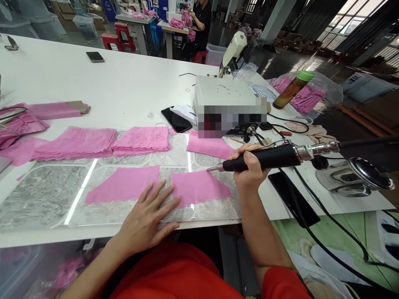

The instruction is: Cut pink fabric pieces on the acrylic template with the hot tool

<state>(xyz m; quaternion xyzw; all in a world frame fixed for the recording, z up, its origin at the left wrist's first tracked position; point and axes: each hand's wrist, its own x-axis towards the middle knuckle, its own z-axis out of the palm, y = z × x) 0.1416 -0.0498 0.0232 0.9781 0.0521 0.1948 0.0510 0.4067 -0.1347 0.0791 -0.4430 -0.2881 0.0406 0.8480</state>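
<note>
My right hand (251, 168) is closed around a black corded handpiece with a pointed metal tip (264, 159). Its tip reaches the top edge of a pink fabric piece (198, 189) with a slanted right side. My left hand (152, 214) lies spread, its fingertips on the left edge of that piece and close to a second pink fabric piece (124, 185) on its left. Both pieces lie flat on a clear-topped, marbled mat (40, 195). Behind them are two stacks of pink lace-edged fabric (81, 142) and a folded pink strip (210, 145).
A grey box-shaped machine (227, 93) stands behind the mat, beside a black phone (177, 120). To the right are a steel lidded pot (352, 178), a dark flat device (293, 197), loose cables and a green-capped bottle (293, 89). A person (199, 25) sits at a far sewing table.
</note>
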